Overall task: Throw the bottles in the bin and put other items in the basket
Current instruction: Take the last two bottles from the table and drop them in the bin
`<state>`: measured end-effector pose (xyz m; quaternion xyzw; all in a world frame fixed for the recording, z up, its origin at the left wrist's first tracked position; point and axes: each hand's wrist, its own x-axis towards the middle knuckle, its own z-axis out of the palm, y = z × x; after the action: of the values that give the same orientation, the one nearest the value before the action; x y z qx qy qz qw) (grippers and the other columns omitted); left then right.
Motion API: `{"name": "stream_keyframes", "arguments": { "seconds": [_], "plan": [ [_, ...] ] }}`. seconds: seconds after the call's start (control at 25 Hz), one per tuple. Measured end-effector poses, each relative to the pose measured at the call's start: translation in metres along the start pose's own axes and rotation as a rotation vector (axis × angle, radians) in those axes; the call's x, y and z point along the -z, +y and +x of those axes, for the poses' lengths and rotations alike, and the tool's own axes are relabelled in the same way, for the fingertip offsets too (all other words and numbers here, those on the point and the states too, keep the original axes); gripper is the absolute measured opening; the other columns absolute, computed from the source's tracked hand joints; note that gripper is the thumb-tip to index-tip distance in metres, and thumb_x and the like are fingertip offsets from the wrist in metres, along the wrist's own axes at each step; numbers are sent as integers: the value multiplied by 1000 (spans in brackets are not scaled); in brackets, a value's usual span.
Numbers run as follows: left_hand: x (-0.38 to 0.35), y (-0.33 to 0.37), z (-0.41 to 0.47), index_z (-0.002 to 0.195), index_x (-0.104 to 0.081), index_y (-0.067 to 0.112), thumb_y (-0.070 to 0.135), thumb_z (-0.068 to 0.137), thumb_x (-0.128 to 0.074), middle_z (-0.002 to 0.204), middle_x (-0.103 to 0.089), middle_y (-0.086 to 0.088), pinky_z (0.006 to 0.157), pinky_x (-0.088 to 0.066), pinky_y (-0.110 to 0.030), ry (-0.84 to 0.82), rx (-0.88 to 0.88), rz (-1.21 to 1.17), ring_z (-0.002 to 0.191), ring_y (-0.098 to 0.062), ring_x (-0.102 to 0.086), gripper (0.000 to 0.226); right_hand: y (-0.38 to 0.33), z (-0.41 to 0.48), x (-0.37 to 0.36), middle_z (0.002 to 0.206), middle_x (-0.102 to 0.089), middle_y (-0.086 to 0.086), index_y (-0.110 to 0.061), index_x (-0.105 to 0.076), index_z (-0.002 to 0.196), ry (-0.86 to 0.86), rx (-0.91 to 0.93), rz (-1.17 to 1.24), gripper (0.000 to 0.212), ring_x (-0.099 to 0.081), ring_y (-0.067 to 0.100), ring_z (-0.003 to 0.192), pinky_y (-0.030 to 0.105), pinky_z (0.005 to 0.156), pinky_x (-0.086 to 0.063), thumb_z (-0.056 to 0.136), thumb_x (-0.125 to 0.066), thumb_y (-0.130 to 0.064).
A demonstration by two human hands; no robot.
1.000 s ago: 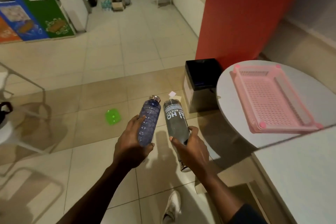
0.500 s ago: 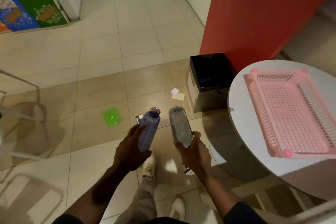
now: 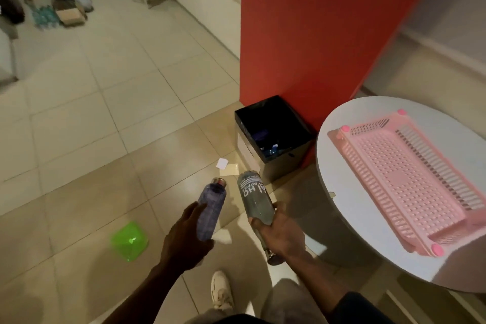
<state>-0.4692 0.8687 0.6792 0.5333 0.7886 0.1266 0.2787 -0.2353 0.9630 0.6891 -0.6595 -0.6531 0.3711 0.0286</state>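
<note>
Clearly the bottle step is in hand, with both bottles carried and neither yet dropped. Farthest left on the tiled floor lies a translucent green plastic lid or dish (image 3: 129,241), untouched and, by my reading, bound for the basket later. Next comes the left hand (image 3: 187,237), wrapped around the lower body of a ribbed bluish-purple plastic bottle (image 3: 211,209) whose cap end points forward. Beside it, close but apparently not touching, the right hand (image 3: 282,234) is clenched around a smoky grey plastic bottle with white lettering (image 3: 255,198), its metal cap end sticking out below the palm. Two small pale paper scraps (image 3: 228,167) lie on the floor just ahead of the bottles. Beyond them stands the open black square bin (image 3: 297,151) against the red wall; something bluish seems to sit inside, though the dark interior makes that uncertain. The next move calls for carrying both bottles forward over the bin's near rim and letting go. Open floor leads straight there, but the round white table (image 3: 342,208) bulges in close on the right, so the right elbow has little room. On it rests the pink perforated plastic basket (image 3: 410,181), with nothing visible in it.
</note>
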Motion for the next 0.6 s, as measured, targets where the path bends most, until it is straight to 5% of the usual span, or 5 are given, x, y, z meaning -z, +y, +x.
{"name": "stream_keyframes", "arguments": {
  "seconds": [0.24,0.32,0.4,0.6],
  "plan": [
    [26,-5,88,154,-41,30,49,66,-84,154,-49,3,72,-62,-41,-79,-71,-57,97,-29,-74,100,-40,44,0,105,-62,-3,-24,-39,125,12,-125,63,68,-63,20,85,33,73,-54,81,-63,-71],
    [25,-6,116,153,-43,29,56,63,-79,147,-53,7,64,-60,-30,-82,-80,-109,85,-21,-74,100,-44,68,1,109,-65,0,-23,-38,122,-6,-174,115,76,-69,23,90,41,81,-60,73,-59,-77],
    [24,1,144,154,-42,23,56,63,-79,145,-52,10,65,-47,-12,-107,-98,-107,88,-12,-68,103,-47,97,3,112,-67,3,-23,-37,122,-16,-207,150,86,-71,25,93,46,85,-61,64,-52,-83],
    [24,31,227,158,-33,27,43,71,-90,157,-43,5,66,-39,-10,-176,-54,25,104,-15,-65,105,-61,183,21,113,-67,7,-15,-42,126,-24,-267,256,81,-70,25,93,44,85,-61,77,-64,-75]
  ]
}}
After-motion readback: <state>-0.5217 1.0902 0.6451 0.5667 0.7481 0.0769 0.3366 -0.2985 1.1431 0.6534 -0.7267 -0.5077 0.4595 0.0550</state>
